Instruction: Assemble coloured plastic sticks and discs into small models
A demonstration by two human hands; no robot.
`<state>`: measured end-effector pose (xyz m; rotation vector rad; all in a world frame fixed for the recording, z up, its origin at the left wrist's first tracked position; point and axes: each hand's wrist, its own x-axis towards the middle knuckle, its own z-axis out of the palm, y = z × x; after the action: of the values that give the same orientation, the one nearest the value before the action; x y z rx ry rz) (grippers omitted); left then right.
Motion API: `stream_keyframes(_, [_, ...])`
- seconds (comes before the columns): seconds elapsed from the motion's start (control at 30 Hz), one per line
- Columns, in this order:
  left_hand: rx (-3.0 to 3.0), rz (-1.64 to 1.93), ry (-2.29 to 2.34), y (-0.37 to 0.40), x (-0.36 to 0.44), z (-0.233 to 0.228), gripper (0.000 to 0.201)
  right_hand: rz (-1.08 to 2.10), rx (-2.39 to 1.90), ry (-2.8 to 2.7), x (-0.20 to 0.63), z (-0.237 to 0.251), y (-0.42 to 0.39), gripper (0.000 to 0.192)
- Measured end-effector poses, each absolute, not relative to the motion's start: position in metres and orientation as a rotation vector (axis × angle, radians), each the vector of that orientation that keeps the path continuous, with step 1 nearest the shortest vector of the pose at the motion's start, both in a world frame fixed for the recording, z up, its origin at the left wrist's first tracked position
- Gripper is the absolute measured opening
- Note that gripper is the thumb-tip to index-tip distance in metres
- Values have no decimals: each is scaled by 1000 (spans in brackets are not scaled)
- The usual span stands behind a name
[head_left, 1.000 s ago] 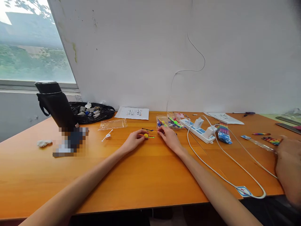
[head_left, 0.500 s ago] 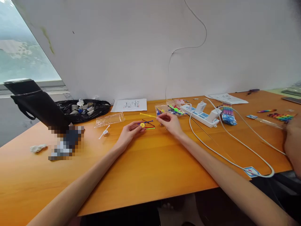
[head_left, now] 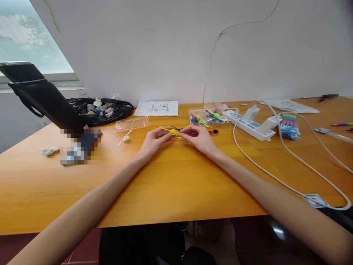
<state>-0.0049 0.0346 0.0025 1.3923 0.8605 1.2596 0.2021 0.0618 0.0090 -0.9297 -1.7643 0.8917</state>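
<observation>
A small yellow hub with thin coloured sticks (head_left: pixel 173 131) lies between my two hands, just above the orange table (head_left: pixel 171 191). My left hand (head_left: pixel 154 139) pinches the hub from the left. My right hand (head_left: pixel 198 136) pinches a thin stick at the hub's right side. A clear bag of coloured plastic pieces (head_left: pixel 207 117) lies just behind my right hand, with a small red piece and a black ring (head_left: pixel 214 132) beside it.
A black bag of small parts (head_left: pixel 100 109), an empty clear bag (head_left: pixel 131 123), a white spindle piece (head_left: pixel 125 138) and a black stand (head_left: pixel 45 101) are on the left. A white power strip with chargers (head_left: pixel 255 123) and white cables (head_left: pixel 289 184) lie on the right. A paper sheet (head_left: pixel 157 108) rests at the wall.
My right hand has come left to meet the left hand at the yellow hub, which is lifted off the table. The view has shifted, and the other person's hand at right has left the view.
</observation>
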Motion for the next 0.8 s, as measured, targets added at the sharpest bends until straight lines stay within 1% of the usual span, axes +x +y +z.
stream_keyframes(0.27, [1386, 1293, 902, 30, -3, 6, 50, 800, -929, -1804, 204, 15, 56, 14])
stream_keyframes(0.63, [1438, 1230, 873, 27, -4, 5, 48, 755, -937, -1814, 204, 16, 54, 12])
stream_keyframes(0.8, [1447, 1243, 885, 26, -3, 7, 46, 796, -892, -1823, 203, 16, 54, 12])
